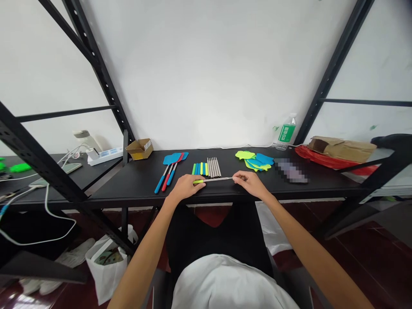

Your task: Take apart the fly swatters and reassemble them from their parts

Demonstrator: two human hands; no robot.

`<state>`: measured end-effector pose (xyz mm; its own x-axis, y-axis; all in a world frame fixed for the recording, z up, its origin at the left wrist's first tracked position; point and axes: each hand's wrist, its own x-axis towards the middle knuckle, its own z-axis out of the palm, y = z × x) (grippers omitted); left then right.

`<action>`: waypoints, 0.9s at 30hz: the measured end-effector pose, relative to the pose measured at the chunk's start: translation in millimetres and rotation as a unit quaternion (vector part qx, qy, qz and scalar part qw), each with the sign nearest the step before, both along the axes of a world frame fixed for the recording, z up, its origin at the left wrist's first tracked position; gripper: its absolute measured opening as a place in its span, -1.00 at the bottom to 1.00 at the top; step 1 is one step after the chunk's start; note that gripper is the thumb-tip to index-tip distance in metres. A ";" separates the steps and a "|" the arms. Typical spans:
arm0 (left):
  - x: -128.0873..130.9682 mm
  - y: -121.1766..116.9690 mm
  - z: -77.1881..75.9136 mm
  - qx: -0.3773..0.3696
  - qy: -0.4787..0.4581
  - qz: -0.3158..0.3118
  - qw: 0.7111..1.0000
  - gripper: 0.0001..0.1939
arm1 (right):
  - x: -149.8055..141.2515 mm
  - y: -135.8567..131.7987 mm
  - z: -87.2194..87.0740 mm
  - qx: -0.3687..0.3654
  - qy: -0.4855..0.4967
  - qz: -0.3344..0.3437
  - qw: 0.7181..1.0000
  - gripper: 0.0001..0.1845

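Note:
My left hand [186,186] is closed around a yellow-green handle [198,182] at the table's front edge. From this handle a thin metal rod [219,179] runs to the right. Its far end is pinched by the fingers of my right hand [249,181]. Just behind the rod lie several loose metal rods [213,167] side by side. To their left is a row of green, blue and yellow handles [200,168]. Further left are three fly-swatter-like paddles [170,165] with blue and red handles. Loose yellow-green and blue flat heads [255,161] form a pile at the right.
A small open cardboard box [139,149] stands at the back left of the black table [122,182]. At the back right is a green-labelled bottle [286,132], with a blurred patch before it. Brown packaging [341,150] lies on red plastic. Black metal posts [99,71] frame both sides.

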<state>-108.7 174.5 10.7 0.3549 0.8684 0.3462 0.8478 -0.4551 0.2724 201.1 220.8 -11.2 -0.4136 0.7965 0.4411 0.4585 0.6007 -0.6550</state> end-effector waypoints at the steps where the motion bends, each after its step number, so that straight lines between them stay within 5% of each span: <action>1: 0.1 -0.1 0.0 0.000 -0.001 0.000 1.000 -0.62 | 0.0 -0.3 0.3 0.000 -0.005 -0.001 1.000 -0.74; 10: -0.1 -2.1 0.4 -0.001 -0.022 -0.006 1.000 -0.67 | -1.3 -0.9 2.1 0.009 -0.035 -0.012 0.999 -0.68; 19: -4.0 2.7 -1.1 -0.059 -0.149 -0.032 0.987 -0.68 | 0.6 3.4 -3.2 -0.025 0.021 -0.005 0.999 -0.82; 27: -5.8 5.1 -1.9 -0.107 -0.195 -0.063 0.973 -0.63 | -0.4 1.0 1.3 -0.015 -0.023 -0.019 0.999 -0.67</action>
